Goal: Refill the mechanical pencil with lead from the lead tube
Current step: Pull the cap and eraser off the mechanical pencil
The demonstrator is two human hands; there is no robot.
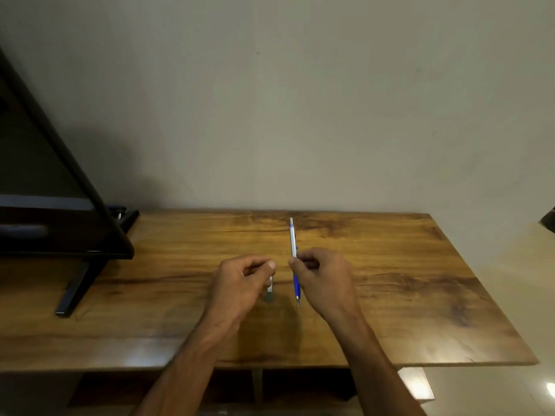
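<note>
The right hand (322, 280) pinches the pencil (293, 250) between thumb and fingers at about mid-length, holding it close to upright above the counter (405, 280); its silver half rises above the hand toward the wall (300, 100), its blue grip half and metal tip point down below the fingers, clear of the wood. The left hand (240, 283) hovers just beside it, fingers curled in with thumb tip meeting forefinger; a small pale piece, likely the lead tube (269, 285), shows at the lower edge of those fingers, mostly hidden and blurred, so whether the hand is closed on it I cannot tell. The two hands are near each other but not touching, a narrow gap between them; both forearms reach in from the near edge. At the far left a black monitor (45, 190) stands tilted on the counter; its foot (75, 289) stretches toward the near edge, well apart from the hands.
</note>
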